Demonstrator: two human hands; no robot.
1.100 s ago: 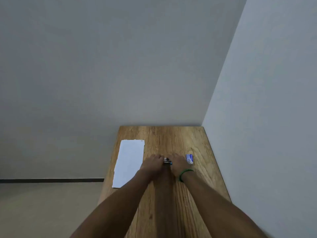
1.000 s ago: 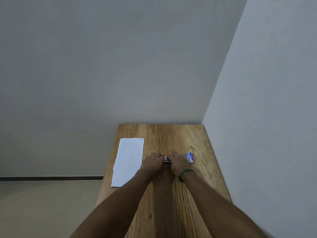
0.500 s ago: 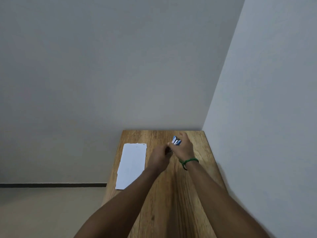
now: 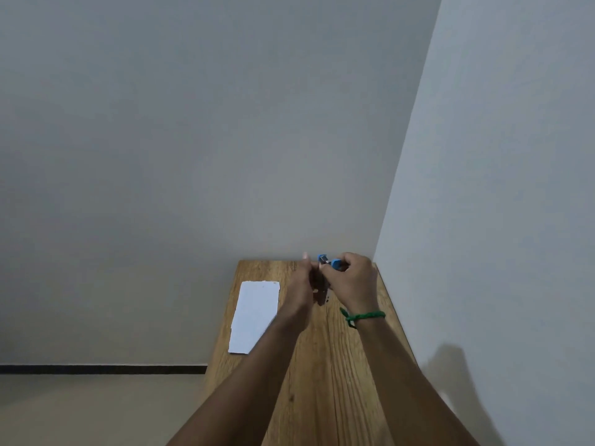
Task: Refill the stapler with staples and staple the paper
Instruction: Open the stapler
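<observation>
I hold a small blue stapler (image 4: 329, 262) in the air over the far end of the wooden table (image 4: 335, 381). My right hand (image 4: 354, 281) grips its blue top from the right, fingers curled round it. My left hand (image 4: 299, 286) closes on its dark lower part from the left. Most of the stapler is hidden between the two hands. A white sheet of paper (image 4: 256, 317) lies flat on the table's left side, left of my left forearm. The staple box is out of sight behind my right hand.
The narrow table stands in a corner, with a wall at its far end and another wall along its right edge. Its left edge drops to the floor. A green band (image 4: 365, 316) circles my right wrist.
Both hands have lifted the stapler off the table and carried it up and away from me. The staple box beside my right hand is now covered.
</observation>
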